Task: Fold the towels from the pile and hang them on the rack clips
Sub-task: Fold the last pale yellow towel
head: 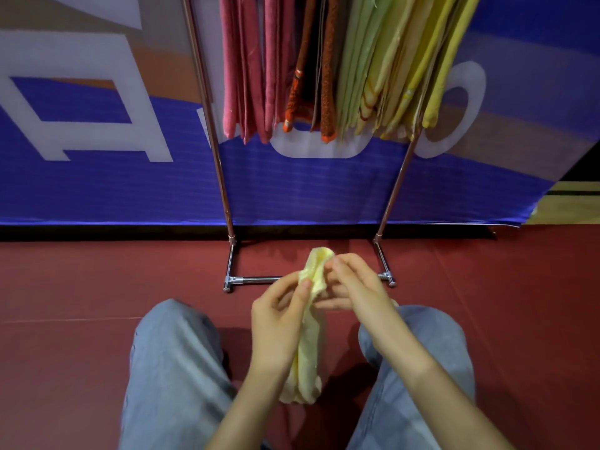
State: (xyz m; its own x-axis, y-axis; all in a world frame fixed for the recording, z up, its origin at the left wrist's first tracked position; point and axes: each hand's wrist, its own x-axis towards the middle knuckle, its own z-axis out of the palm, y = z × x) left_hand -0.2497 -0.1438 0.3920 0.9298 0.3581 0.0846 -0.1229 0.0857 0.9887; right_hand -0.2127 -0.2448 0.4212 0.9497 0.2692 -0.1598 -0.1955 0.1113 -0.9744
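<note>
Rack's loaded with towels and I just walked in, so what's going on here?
A person in jeans holds a pale yellow towel in both hands: the left hand grips its middle, the right hand pinches near its top. The towel hangs bunched, not yet clipped. The rack behind already carries hung towels in pink, orange, green and yellow.

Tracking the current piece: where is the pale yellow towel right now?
Head view, low centre: the pale yellow towel is held up between the left hand and right hand, just in front of the rack base bar.

Single head-worn view, forward and down, close
</note>
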